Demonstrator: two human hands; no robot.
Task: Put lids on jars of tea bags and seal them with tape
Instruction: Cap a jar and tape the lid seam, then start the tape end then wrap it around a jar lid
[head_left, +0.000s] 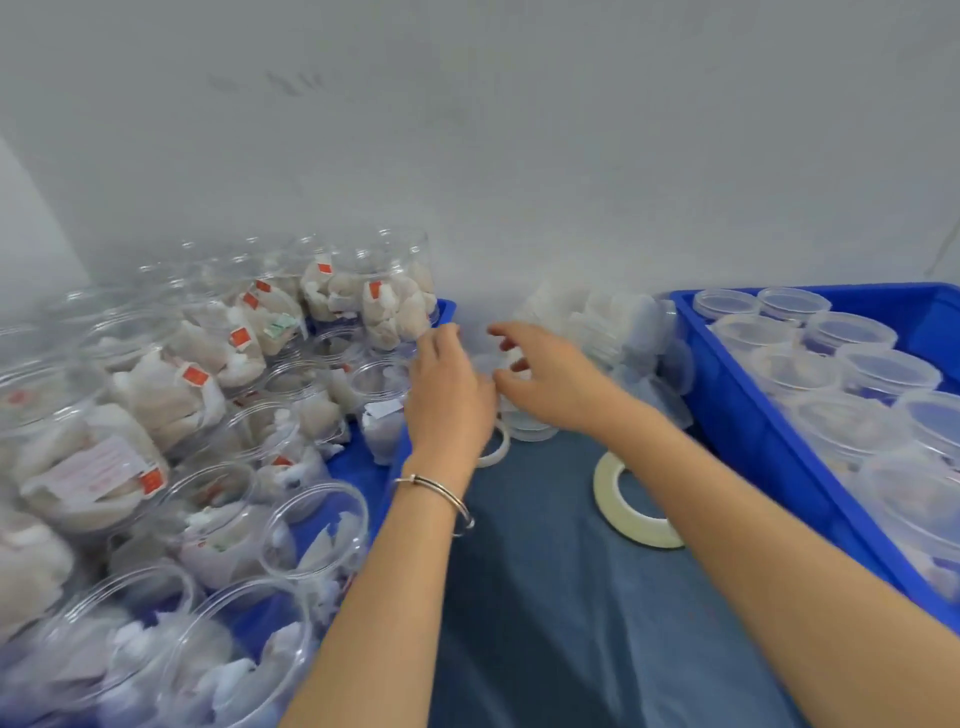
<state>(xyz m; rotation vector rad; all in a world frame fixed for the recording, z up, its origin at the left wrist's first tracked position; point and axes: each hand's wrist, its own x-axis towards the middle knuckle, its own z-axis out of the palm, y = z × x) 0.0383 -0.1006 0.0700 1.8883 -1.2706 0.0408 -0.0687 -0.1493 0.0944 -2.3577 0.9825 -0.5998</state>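
Both hands, left hand (449, 387) and right hand (545, 382), fingers loose, gripping nothing clearly; best to seat lid (527, 428) squarely before taping.

Open jars (218, 519) in left bin; tape roll (631, 501) between bins; lidded jars (852, 374) right

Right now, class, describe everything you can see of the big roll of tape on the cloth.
The roll of tape is a wide, pale cream ring with an open middle, lying flat on the dark blue cloth. It sits beside the right blue crate, partly hidden under the right forearm. Neither hand holds it.
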